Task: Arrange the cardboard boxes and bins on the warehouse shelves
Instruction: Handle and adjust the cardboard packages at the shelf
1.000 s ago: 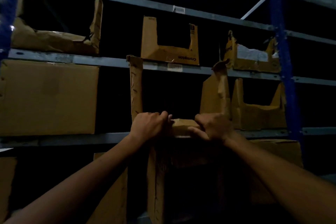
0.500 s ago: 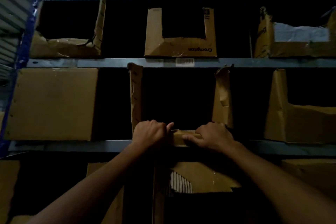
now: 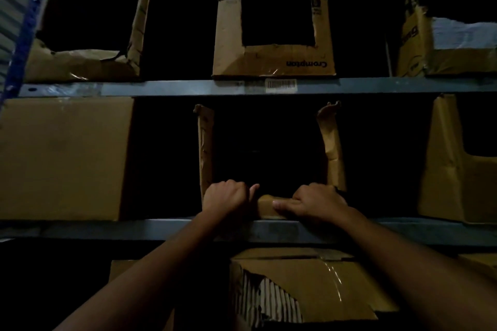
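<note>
My left hand point(image 3: 227, 200) and right hand point(image 3: 313, 203) both clench the low front lip of the torn brown cardboard bin point(image 3: 266, 205) on the grey metal shelf point(image 3: 403, 231).

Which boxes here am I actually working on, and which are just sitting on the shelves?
In hand: open-front cardboard bin, its front lip gripped by left hand and right hand.
Idle: Crompton bin above; closed carton at left; torn box below.

Barcode label point(image 3: 281, 85); corrugated wall point(image 3: 8, 21) left.
</note>
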### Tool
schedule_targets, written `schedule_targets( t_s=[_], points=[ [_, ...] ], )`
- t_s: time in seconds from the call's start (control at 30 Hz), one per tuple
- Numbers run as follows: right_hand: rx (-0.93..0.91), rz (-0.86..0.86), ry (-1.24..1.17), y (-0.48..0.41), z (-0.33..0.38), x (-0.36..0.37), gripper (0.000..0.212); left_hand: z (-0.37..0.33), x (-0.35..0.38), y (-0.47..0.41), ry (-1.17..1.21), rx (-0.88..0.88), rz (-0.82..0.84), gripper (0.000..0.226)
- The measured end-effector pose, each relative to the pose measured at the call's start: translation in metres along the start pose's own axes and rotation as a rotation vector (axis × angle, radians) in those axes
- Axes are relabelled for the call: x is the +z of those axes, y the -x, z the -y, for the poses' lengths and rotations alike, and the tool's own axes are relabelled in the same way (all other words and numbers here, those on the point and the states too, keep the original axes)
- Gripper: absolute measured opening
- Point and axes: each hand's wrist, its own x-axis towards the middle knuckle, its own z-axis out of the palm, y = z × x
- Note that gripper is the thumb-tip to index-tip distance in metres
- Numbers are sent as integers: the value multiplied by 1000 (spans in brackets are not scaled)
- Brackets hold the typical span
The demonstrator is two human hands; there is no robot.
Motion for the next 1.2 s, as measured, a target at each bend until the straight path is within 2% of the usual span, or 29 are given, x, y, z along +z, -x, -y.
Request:
schedule_targets(
  t_s=[0.17, 0.37, 0.7, 0.87, 1.2],
  points=[
    [10, -13, 49, 5, 1, -1, 71, -5, -9, 0, -19, 4, 18, 58],
    [4, -66, 57, 1, -6, 7, 78, -1, 0, -2, -33, 5, -4, 56],
    [5, -62, 25, 9, 0, 0, 74, -10, -13, 2, 29, -32, 101, 43],
    [13, -82, 34, 14, -1, -1, 72, -11, -15, 7, -3, -22, 13, 47],
    [15, -109, 72, 13, -4, 5, 76, -14, -14, 8, -9, -35, 10, 48]
  ],
)
